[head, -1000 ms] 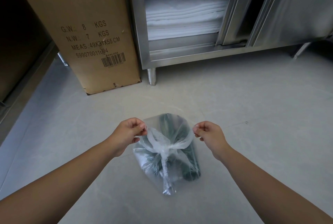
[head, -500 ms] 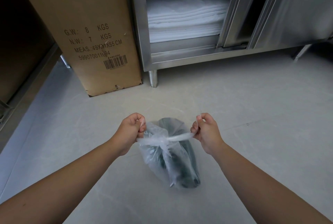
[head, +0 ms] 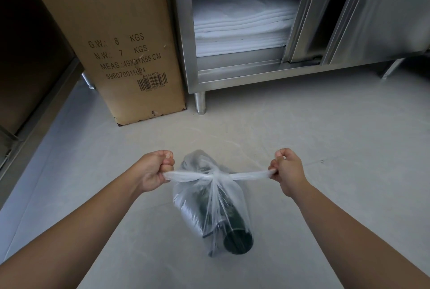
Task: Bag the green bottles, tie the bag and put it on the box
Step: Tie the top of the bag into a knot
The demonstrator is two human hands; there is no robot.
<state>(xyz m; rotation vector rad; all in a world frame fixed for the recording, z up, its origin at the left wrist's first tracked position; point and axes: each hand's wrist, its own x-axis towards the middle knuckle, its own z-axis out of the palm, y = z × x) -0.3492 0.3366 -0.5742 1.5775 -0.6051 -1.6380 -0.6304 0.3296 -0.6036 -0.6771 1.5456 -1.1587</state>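
A clear plastic bag (head: 209,198) hangs low over the floor with dark green bottles (head: 235,230) inside; how many I cannot tell. Its two top ends are stretched taut sideways from a knot at the bag's neck. My left hand (head: 154,170) grips the left end in a fist. My right hand (head: 287,170) grips the right end the same way. The tall cardboard box (head: 111,39) stands on the floor at the back left, well beyond the bag.
A stainless steel cabinet (head: 384,16) stands behind, its sliding door open on a stack of folded white cloths (head: 242,25). One cabinet leg (head: 200,102) stands beside the box. A metal shelf frame (head: 35,111) runs along the left. Grey floor (head: 325,137) lies all around.
Both hands have pulled apart sideways, drawing the loose loop of the bag's ends into a tight knot. The bag's top has closed up and the ends now run straight and taut.
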